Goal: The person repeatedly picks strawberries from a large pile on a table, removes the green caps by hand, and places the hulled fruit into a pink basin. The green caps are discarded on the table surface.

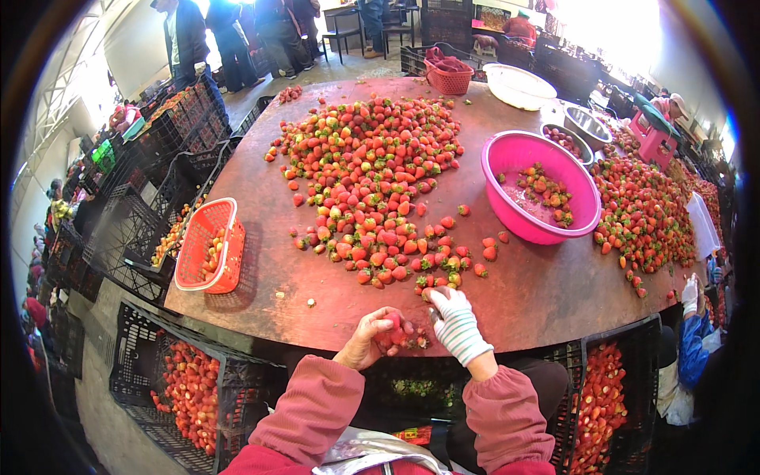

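Note:
My bare left hand [376,337] is closed around red strawberries [389,333] at the near table edge. Beside its fingers lie a few strawberry caps [421,340]. My right hand [454,320], in a white glove with green stripes, reaches to the front of a large strawberry pile [380,172]. Its fingertips are at a strawberry [426,293] there; whether they grip it is unclear. Something dark shows at the right thumb, too small to name. Below the table edge, between my forearms, green leafy caps [418,389] lie in a dark container.
An orange plastic basket [208,285] stands left on the wooden table [267,314]; a pink basin [496,211] stands right. Black crates of cut strawberries flank me, left [190,392] and right [599,404]. Another strawberry heap [644,219] and a person's gloved hand [690,295] are farther right.

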### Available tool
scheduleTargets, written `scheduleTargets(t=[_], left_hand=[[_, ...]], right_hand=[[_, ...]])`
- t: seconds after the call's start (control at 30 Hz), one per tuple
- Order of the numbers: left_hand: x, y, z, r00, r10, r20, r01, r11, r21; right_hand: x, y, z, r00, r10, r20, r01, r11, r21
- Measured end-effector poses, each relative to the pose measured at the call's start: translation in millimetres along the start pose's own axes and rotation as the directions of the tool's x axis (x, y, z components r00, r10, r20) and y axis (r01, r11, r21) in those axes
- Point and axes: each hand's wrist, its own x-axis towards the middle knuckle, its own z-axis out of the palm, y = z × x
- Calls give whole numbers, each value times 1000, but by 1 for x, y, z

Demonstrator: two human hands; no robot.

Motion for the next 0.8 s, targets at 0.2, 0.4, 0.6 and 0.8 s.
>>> scheduleTargets(t=[0.2, 0.4, 0.6, 0.8], left_hand=[[3, 0, -1, 973, 15, -228, 16, 991, 133], [12, -3, 9, 931, 206, -302, -47, 886, 461], [8, -2, 11, 918, 322, -233, -86, 732, 675], [-5, 2, 5, 955, 266, -127, -90, 672, 735]], right_hand=[[16, 10, 20, 997, -39, -65, 36, 998, -48], [4, -8, 12, 940, 295, 173, -320, 578, 751], [0, -19, -7, 906, 95, 412, -399, 518, 757], [-4, -33, -6, 966, -102, 239, -53, 824, 565]])
